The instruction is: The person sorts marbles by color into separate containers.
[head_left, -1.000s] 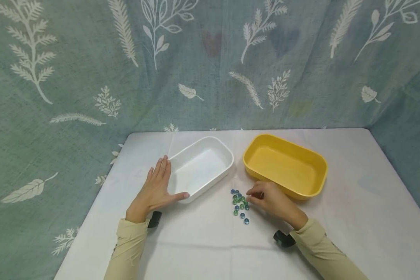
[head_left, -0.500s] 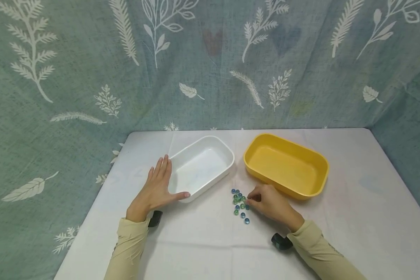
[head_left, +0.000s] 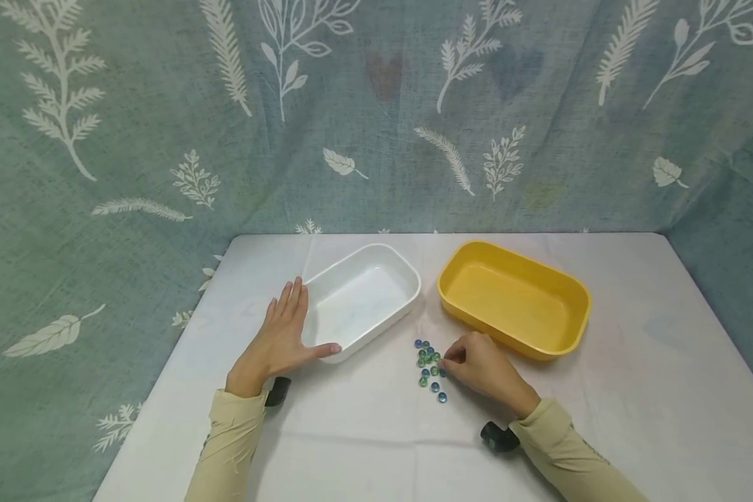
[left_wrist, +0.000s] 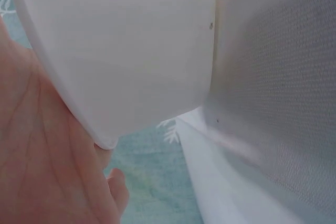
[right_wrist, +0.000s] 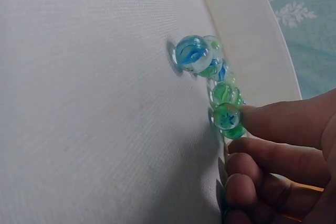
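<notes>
My left hand lies with straight, spread fingers along the near left rim of a white tray. In the left wrist view, the palm is against the white tray's rim. My right hand is low over a cluster of blue and green glass marbles, between the two trays. In the right wrist view, its curled thumb and index finger pinch at a green marble on the cluster's edge. The other fingers are folded beneath, partly hiding what lies behind them.
A yellow tray stands to the right, just beyond my right hand. White cloth covers the table, and a leaf-patterned green curtain rises behind it. Loose marbles lie nearest to me, below the cluster.
My right wrist has shifted a little to the left, and its thumb and index finger have drawn closer together at the marbles. The left hand and both trays stay in place.
</notes>
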The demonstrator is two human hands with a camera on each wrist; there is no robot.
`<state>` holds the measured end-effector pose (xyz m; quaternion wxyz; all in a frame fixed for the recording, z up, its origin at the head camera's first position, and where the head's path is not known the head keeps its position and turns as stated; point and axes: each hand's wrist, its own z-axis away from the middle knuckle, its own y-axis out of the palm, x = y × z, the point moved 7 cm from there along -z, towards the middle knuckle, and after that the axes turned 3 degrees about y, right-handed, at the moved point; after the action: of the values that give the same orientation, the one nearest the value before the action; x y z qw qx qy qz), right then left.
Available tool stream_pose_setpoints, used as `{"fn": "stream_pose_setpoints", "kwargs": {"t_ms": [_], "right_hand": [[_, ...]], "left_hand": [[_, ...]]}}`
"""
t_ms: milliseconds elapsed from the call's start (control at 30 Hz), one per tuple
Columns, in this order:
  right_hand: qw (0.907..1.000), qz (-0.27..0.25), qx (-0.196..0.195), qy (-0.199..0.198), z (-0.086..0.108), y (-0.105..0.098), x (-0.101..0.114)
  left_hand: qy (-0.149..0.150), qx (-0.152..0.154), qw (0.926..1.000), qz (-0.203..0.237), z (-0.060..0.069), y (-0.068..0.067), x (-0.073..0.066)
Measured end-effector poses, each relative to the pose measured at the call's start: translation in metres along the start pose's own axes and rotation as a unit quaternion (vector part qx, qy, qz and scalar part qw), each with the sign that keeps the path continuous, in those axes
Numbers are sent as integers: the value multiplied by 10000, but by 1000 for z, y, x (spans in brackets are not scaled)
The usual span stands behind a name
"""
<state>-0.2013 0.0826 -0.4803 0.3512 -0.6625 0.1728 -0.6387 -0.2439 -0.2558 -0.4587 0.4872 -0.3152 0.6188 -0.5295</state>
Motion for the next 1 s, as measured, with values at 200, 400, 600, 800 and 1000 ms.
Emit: {"fn": "stream_pose_setpoints", "kwargs": {"t_ms": [200,400,600,800,1000], "right_hand": [[9999,50,-63,123,-2,-1,2],[9995,104,-3,304,-2,-1,2],[9995,117,9,287,1,-2,1],[9998,132,75,105,1,-1,1],[9998,54,182,111,0,-1,1]], "left_hand": [[0,-68,10000,-62,-1,-3,-2],[55,-184,9997,-162,-1,-5,-6],[102,-181,9996,-176,-1,-4,-7],[79,-135,9997,-177,0,-2,-6],[45,-134,9997,-211,2,-2,-5]]}}
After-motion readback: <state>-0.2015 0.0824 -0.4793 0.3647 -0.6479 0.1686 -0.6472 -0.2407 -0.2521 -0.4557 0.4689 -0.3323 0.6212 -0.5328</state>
